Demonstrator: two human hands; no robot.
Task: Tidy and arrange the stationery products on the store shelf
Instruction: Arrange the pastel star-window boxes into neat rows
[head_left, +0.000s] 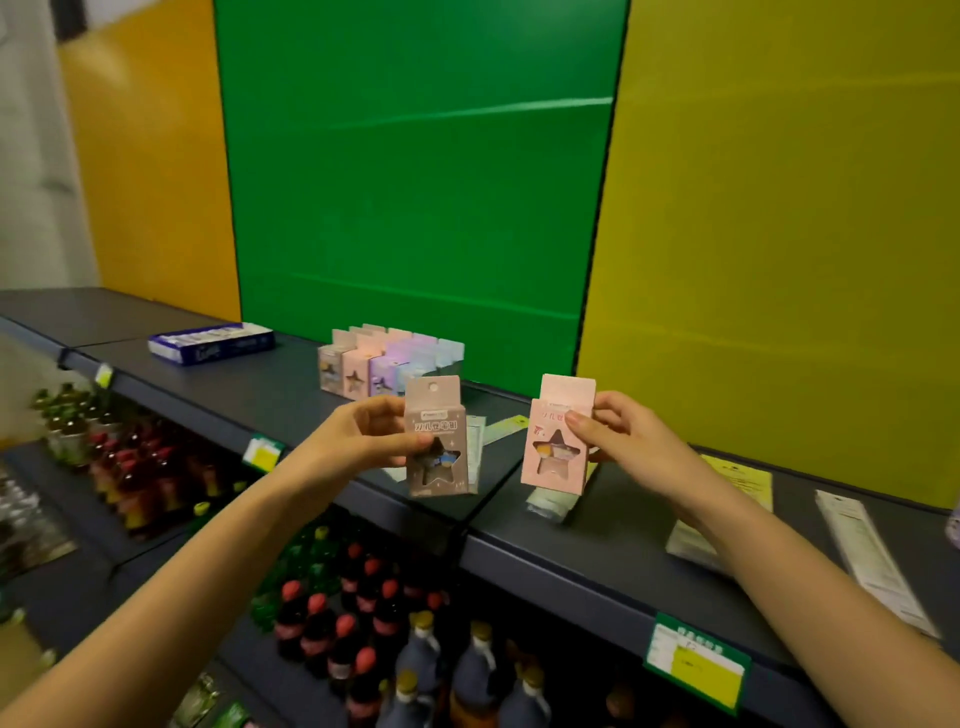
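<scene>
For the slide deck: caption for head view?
Left hand holds taupe star-window box, right hand pink star-window box, above grey shelf.

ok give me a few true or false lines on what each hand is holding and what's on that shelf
1. The left hand holds a brown box with a star-shaped window. True.
2. The right hand is empty. False: it holds a pink box in its grip.
3. A group of pastel boxes stands upright on the shelf before the green panel. True.
4. The blue and white box stands upright among the pastel boxes. False: it lies flat, apart from them, to their left.
5. Bottles fill the shelves below. True.
</scene>
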